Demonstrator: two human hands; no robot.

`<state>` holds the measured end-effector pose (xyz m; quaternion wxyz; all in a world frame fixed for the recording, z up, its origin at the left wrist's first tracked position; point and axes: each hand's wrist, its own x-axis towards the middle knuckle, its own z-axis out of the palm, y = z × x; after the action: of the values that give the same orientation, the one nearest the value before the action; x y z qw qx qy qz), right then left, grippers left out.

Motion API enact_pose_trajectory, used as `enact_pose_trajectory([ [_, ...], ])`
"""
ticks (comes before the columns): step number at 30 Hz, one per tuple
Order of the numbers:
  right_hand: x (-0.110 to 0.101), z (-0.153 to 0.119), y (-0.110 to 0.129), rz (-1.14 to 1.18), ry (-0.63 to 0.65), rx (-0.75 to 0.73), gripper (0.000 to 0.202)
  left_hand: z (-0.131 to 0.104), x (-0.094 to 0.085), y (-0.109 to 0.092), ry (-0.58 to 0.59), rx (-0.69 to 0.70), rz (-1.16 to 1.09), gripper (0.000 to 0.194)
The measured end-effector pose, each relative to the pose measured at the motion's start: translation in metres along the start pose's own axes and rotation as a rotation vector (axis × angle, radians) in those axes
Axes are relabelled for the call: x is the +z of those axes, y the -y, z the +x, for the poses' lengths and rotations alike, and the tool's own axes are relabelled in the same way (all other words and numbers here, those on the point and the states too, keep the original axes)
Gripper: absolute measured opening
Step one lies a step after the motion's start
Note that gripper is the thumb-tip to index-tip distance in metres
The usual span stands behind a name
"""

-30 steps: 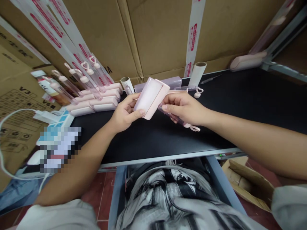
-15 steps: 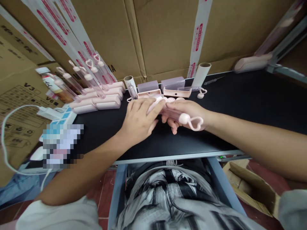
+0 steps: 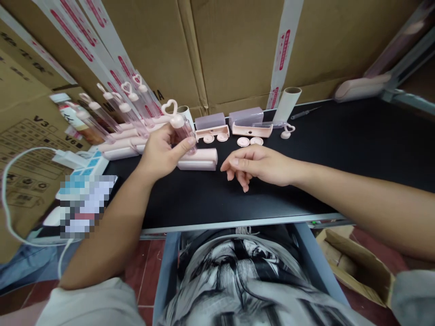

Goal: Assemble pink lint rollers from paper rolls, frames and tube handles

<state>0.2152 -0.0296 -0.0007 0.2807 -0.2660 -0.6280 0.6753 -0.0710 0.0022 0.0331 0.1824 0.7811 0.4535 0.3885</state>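
My left hand [image 3: 159, 151] grips a pink lint roller [image 3: 199, 159] by its clear tube handle, thumb in front. A heart-shaped loop [image 3: 170, 107] tops that handle, and the bar-shaped head is low over the black tabletop; contact with the table is hard to tell. My right hand [image 3: 261, 165] is empty, fingers loosely bent and apart, to the right of the roller head. Just behind it lie small round pink caps [image 3: 243, 141]. Pink half-shells [image 3: 251, 131] and translucent purple covers [image 3: 245, 117] line the back. A loose heart-loop cap [image 3: 286, 131] lies to their right.
Several finished-looking rollers [image 3: 118, 147] stand grouped at the left, by a drink bottle [image 3: 73, 113]. A power strip [image 3: 86, 172] and a blurred-out phone [image 3: 90, 203] lie nearer. White tubes [image 3: 287, 105] and a thin screwdriver [image 3: 302, 113] are behind. Cardboard walls the back; an open drawer [image 3: 321, 267] is below.
The roller went from both hands to my left hand alone, moving left and turning so its handle points up and its head down. My right hand let go and stayed near its place.
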Motion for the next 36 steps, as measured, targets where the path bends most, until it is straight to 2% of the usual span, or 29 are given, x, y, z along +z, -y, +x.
enact_pose_trajectory([
  [3, 0.000, 0.001, -0.003, -0.086, -0.008, -0.015, 0.050, 0.001, 0.005, -0.003, -0.118, -0.020, -0.013, 0.040],
  [6, 0.000, 0.002, -0.004, -0.162, -0.018, -0.016, 0.047, 0.004, -0.002, 0.000, -0.185, -0.044, 0.010, 0.038],
  [9, 0.000, 0.003, -0.005, -0.201, -0.021, -0.006, 0.042, 0.008, -0.022, 0.007, -0.244, -0.114, 0.017, 0.043],
  [11, -0.001, 0.003, -0.006, -0.223, -0.015, -0.003, 0.039, 0.008, -0.042, 0.011, -0.272, -0.174, 0.076, 0.062],
  [14, -0.001, 0.003, -0.007, -0.244, 0.001, -0.008, 0.035, 0.005, -0.072, 0.016, -0.390, -0.250, 0.286, 0.087],
  [16, 0.000, 0.003, -0.007, -0.248, 0.012, -0.015, 0.033, -0.001, -0.089, 0.017, -0.371, -0.325, 0.393, 0.093],
  [19, 0.001, 0.002, -0.006, -0.256, 0.021, -0.019, 0.031, -0.011, -0.104, 0.016, -0.342, -0.379, 0.519, 0.096],
  [24, 0.001, 0.002, -0.005, -0.263, 0.019, -0.015, 0.030, -0.022, -0.120, 0.020, -0.451, -0.434, 0.840, 0.090],
  [28, 0.001, 0.002, -0.007, -0.261, 0.025, -0.011, 0.031, -0.019, -0.140, 0.037, -0.497, -0.553, 0.896, 0.092],
  [33, -0.001, 0.002, -0.010, -0.272, 0.027, -0.003, 0.032, -0.014, -0.159, 0.057, -0.470, -0.610, 0.908, 0.092],
  [36, -0.001, 0.002, -0.011, -0.274, 0.031, -0.001, 0.032, -0.016, -0.168, 0.068, -0.461, -0.654, 0.904, 0.102],
])
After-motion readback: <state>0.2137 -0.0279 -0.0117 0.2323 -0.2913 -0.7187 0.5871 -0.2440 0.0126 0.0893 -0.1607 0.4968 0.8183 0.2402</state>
